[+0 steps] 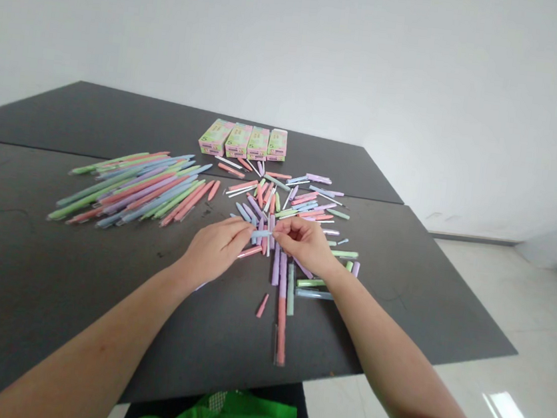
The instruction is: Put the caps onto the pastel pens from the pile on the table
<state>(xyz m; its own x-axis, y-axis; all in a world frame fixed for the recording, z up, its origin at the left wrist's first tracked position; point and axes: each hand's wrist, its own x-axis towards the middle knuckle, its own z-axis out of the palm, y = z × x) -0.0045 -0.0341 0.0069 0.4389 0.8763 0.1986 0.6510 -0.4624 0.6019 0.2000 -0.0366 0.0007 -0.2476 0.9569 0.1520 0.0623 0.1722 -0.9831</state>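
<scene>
Both hands meet over a loose pile of pastel pen parts. My left hand [218,246] is closed around one end of a light blue pen barrel [261,234]. At its other end my right hand [304,241] pinches with thumb and forefinger; whether it grips the barrel or a small piece at its tip is too small to tell. Around and beneath the hands lie loose pen parts [291,289] in purple, green, red and blue, with thin white refills [240,192] among them. A small pink pen tip [262,305] lies nearer to me, beside a long red barrel [281,333].
To the left is a heap of whole-looking pens [132,189] in several pastel colours. Several pink and green boxes [239,140] stand in a row behind the parts. The dark table [415,285] has its right edge over a tiled floor, and a white wall rises behind.
</scene>
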